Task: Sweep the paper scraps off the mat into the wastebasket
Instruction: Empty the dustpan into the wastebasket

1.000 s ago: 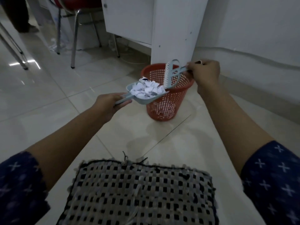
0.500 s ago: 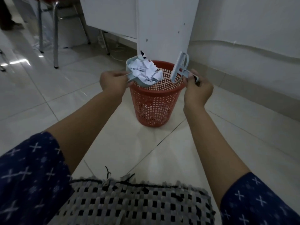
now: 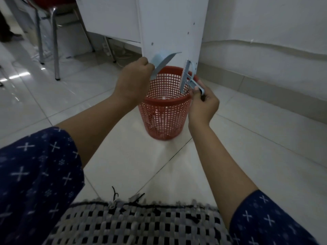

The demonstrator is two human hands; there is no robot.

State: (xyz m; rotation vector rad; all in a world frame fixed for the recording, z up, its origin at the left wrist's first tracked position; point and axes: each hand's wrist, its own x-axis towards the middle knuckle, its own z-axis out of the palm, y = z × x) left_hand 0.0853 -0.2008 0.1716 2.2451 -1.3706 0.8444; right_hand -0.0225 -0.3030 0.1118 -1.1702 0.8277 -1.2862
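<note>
Paper scraps (image 3: 163,98) now lie in the wastebasket (image 3: 164,121) below both hands; 0.5 s ago they heaped the dustpan (image 3: 161,61), which we've tipped empty. Left hand (image 3: 133,80) grips its handle, right hand (image 3: 203,105) grips the brush (image 3: 185,76) just beside. No scraps on visible mat (image 3: 141,225), so approx done.

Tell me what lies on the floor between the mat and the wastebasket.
In the head view, only bare white floor tiles with a dark grout line lie between the mat and the wastebasket; no scraps show there.
</note>
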